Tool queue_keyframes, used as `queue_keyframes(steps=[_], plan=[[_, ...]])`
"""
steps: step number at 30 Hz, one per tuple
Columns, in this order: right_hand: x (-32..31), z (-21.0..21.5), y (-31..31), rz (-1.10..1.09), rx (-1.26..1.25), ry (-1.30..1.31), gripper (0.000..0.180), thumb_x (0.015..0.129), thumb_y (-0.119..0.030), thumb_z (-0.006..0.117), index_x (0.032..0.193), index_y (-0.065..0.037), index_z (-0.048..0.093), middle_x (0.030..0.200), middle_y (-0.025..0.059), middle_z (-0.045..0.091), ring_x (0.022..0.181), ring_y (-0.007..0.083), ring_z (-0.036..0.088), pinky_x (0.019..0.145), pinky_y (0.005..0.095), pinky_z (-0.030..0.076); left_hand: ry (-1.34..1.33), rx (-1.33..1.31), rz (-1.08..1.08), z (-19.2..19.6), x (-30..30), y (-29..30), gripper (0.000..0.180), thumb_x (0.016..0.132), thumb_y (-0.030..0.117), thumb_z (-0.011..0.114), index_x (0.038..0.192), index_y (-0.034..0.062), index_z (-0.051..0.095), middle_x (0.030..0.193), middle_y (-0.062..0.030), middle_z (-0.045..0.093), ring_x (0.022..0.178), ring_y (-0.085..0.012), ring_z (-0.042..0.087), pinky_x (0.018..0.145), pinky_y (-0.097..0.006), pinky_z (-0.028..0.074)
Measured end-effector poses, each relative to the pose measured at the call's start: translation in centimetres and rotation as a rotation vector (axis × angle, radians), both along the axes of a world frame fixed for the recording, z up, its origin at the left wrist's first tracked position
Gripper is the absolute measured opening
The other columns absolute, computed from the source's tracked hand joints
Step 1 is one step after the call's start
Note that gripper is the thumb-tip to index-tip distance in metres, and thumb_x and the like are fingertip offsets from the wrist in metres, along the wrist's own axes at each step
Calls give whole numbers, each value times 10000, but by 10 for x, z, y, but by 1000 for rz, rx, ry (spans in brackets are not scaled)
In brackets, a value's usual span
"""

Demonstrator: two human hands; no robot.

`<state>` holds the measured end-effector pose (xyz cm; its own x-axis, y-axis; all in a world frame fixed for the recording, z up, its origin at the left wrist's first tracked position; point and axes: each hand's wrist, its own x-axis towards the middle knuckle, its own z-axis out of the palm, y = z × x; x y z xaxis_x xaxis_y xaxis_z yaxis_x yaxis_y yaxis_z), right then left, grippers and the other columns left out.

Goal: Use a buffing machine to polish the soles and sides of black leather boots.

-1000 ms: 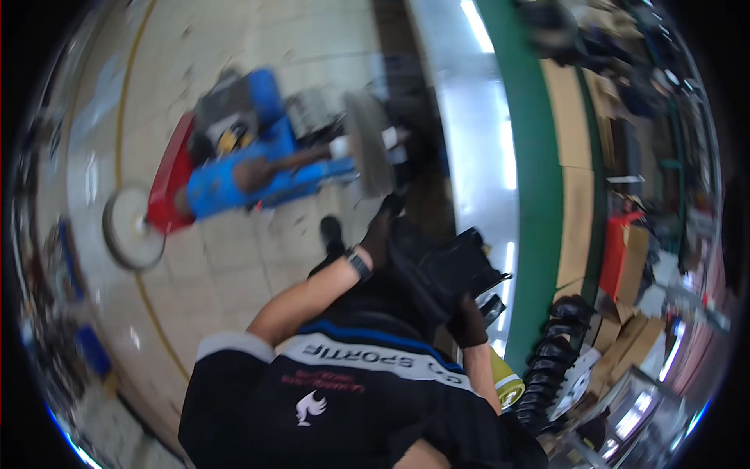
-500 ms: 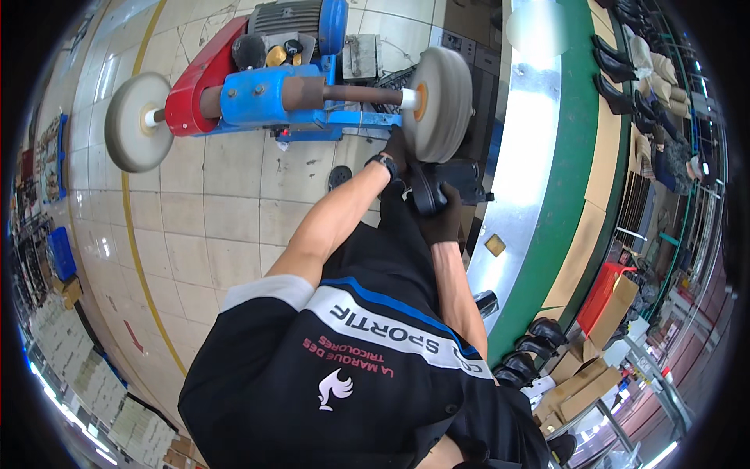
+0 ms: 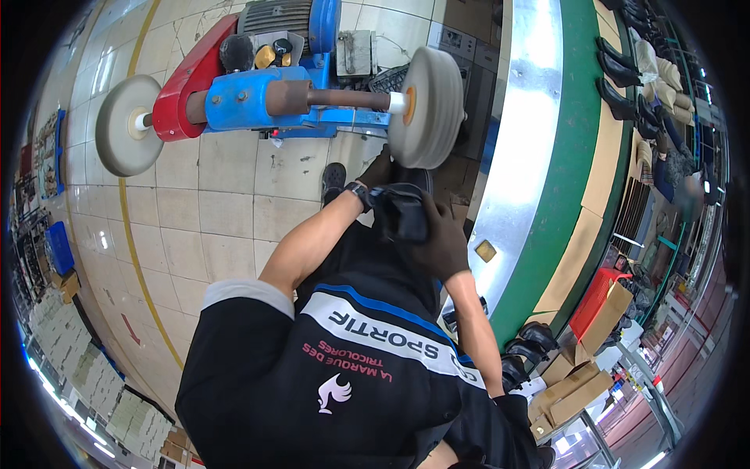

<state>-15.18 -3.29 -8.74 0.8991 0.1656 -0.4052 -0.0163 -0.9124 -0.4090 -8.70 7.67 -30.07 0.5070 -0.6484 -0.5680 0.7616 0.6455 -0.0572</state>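
Observation:
A black shoe point(image 3: 403, 217), its opening partly showing, is held in front of my body just below the right-hand polishing wheel point(image 3: 426, 109). My right hand point(image 3: 442, 242), in a dark brown glove, grips its right side with bent fingers. At its far left end is my left hand point(image 3: 377, 169), also gloved, with a black watch on the wrist. The left fingers are partly hidden behind the shoe and close to the wheel's lower edge. A gap separates the shoe's near part from the wheel; contact at its far end cannot be made out.
The wheel sits on the shaft of a blue and red machine point(image 3: 250, 102); a second wheel point(image 3: 129, 125) is at its left end. To the right runs a metal ledge point(image 3: 525, 141) beside a green strip point(image 3: 574, 133). Black shoes point(image 3: 617, 70) stand beyond, and cardboard boxes point(image 3: 574, 391) lower right.
Both hands have drawn the shoe back from the wheel, toward my body and slightly left. The shoe has turned, so its opening shows more.

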Motion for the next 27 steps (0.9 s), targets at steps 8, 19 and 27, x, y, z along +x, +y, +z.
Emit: queue_keyframes(steps=[8, 19, 27], plan=[[46, -26, 10, 225, -276, -4, 690, 568, -245, 679, 1222, -185, 466, 960, 228, 559, 796, 412, 560, 713, 432, 474, 5, -129, 3, -37, -18, 6, 707, 866, 605, 259, 1249, 31, 412, 1195, -144, 509, 1071, -238, 509, 976, -353, 357], [-30, -87, -42, -1046, 1015, 152, 420, 768, -292, 539, 1079, -10, 524, 990, 150, 595, 910, 272, 577, 834, 395, 440, 48, 72, 72, 36, 16, -24, 517, 869, 463, 384, 1214, 84, 449, 1165, -72, 540, 1052, -213, 513, 951, -342, 376], [21, -125, -22, -747, 1379, 403, 506, 801, -336, 510, 1207, -54, 404, 1182, 170, 484, 1125, 320, 443, 933, 479, 379, -140, -63, -11, -72, 31, 19, 446, 801, 420, 529, 1094, 84, 524, 1011, -62, 598, 871, -199, 577, 810, -367, 460]])
